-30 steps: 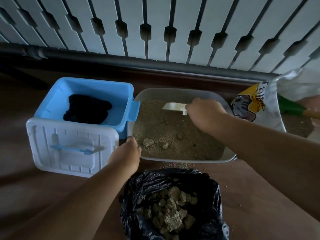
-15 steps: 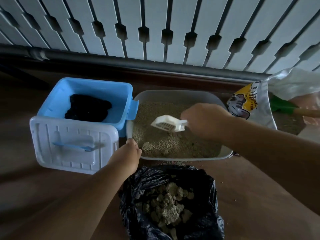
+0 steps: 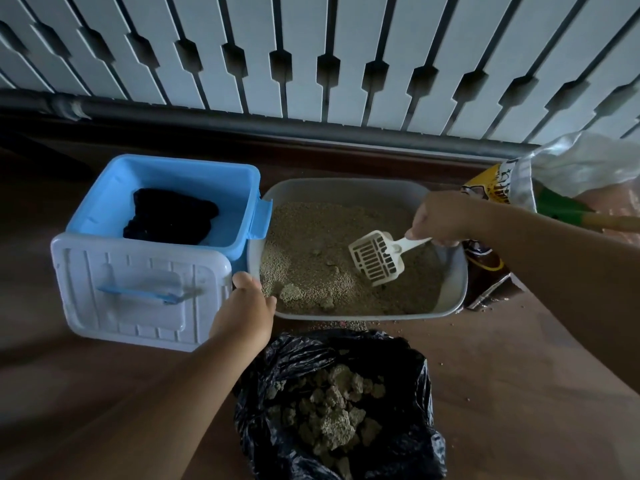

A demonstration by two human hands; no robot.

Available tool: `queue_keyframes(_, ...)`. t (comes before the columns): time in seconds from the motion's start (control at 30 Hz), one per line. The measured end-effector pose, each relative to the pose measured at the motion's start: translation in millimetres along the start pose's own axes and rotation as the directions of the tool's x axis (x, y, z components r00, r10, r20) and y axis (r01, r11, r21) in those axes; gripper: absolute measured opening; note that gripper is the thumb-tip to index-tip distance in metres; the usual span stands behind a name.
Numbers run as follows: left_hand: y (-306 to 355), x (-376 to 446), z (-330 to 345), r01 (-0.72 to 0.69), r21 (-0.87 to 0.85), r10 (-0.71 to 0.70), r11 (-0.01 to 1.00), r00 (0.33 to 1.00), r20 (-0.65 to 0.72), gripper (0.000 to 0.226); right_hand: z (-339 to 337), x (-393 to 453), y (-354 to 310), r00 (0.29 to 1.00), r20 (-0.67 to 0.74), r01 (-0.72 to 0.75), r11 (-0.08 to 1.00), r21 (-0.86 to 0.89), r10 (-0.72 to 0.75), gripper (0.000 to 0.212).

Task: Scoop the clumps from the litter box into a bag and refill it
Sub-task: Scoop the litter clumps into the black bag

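Observation:
A grey litter box (image 3: 456,271) full of sandy litter lies on the brown floor. My right hand (image 3: 441,218) grips the handle of a white slotted scoop (image 3: 377,258), whose blade is tilted down onto the litter at the right side. A clump (image 3: 290,292) lies near the box's front left corner. My left hand (image 3: 244,311) holds the box's front left rim, thumb inside. A black plastic bag (image 3: 408,441) stands open just in front of the box, holding several clumps (image 3: 332,414).
A blue bin (image 3: 239,188) with a dark cloth inside sits left of the litter box, its white lid (image 3: 138,289) leaning against the front. A yellow litter bag (image 3: 498,188) and a green-headed tool (image 3: 557,207) lie at the right. A slatted white railing runs behind.
My right hand has drawn the scoop from the back of the box toward the front right and turned its slotted face up into view. My left hand stays on the rim.

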State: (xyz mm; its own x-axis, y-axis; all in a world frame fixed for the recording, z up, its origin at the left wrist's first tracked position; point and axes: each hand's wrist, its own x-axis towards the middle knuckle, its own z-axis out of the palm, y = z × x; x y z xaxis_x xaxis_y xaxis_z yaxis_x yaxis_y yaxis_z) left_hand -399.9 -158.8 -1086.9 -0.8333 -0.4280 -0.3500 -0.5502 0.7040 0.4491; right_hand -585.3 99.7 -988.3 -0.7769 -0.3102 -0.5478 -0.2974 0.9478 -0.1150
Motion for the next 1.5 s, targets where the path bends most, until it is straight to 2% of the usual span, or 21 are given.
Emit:
queue_keyframes(0.07, -3.3, 3.5, 0.6, -0.013, 0.017, 0.012, 1.0, 1.0, 0.009, 0.034, 3.5, 7.0, 10.4, 0.997, 0.067, -0.041, 0.989, 0.14, 0.032, 0.032)
queue_keyframes(0.2, -6.5, 6.2, 1.6, -0.033, -0.066, 0.035, 0.997, 0.999, 0.027, 0.03, 15.5, 20.5, 27.5, 0.964, 0.262, -0.127, 0.93, 0.346, 0.034, 0.03)
queue_keyframes(0.3, -6.9, 7.5, 3.2, -0.029, -0.073, 0.032, 0.997, 0.999, 0.033, 0.03, 33.8, 31.0, 28.1, 0.941, 0.337, -0.156, 0.872, 0.465, -0.011, 0.028)
queue_keyframes(0.37, -5.2, 9.4, 3.4, -0.027, -0.017, 0.028, 0.999, 0.999, 0.04, 0.03, 49.5, 37.5, 20.6, 0.93, 0.363, -0.156, 0.832, 0.533, -0.059, 0.027)
queue_keyframes(0.53, -3.2, 10.7, 2.0, -0.019, 0.017, 0.019, 1.0, 1.0, 0.017, 0.021, 85.5, 46.7, -20.1, 0.92, 0.356, -0.109, 0.764, 0.636, -0.165, 0.03)
queue_keyframes(0.7, -4.7, 11.9, 1.3, -0.049, 0.022, 0.048, 0.999, 0.998, 0.033, 0.021, 109.9, 45.8, -29.8, 0.944, 0.309, -0.169, 0.629, 0.759, -0.119, 0.02)
queue_keyframes(0.8, -5.1, 12.5, 1.5, -0.056, 0.026, 0.055, 0.998, 0.998, 0.042, 0.022, 124.3, 40.9, -26.7, 0.945, 0.308, -0.209, 0.514, 0.832, -0.114, 0.026)
queue_keyframes(0.9, -4.9, 12.3, -0.4, -0.035, 0.004, 0.035, 0.999, 0.998, 0.054, 0.025, 129.6, 34.9, -27.4, 0.946, 0.292, -0.199, 0.461, 0.865, -0.14, 0.018)
queue_keyframes(1.23, -5.2, -6.3, -18.0, 0.031, -0.128, -0.016, 0.991, 0.993, 0.12, 0.027, 132.1, 21.9, -24.0, 0.925, 0.282, -0.182, 0.355, 0.917, -0.254, 0.019)
queue_keyframes(1.37, -7.8, -16.8, -30.4, 0.094, -0.156, -0.059, 0.983, 0.975, 0.215, 0.023, 130.7, 21.5, -21.3, 0.914, 0.28, -0.171, 0.346, 0.923, -0.294, 0.021)
queue_keyframes(1.5, -9.4, -21.8, -32.9, 0.077, -0.111, -0.053, 0.991, 0.976, 0.209, 0.023, 127.5, 18.8, -18.0, 0.925, 0.274, -0.164, 0.375, 0.913, -0.263, 0.019)
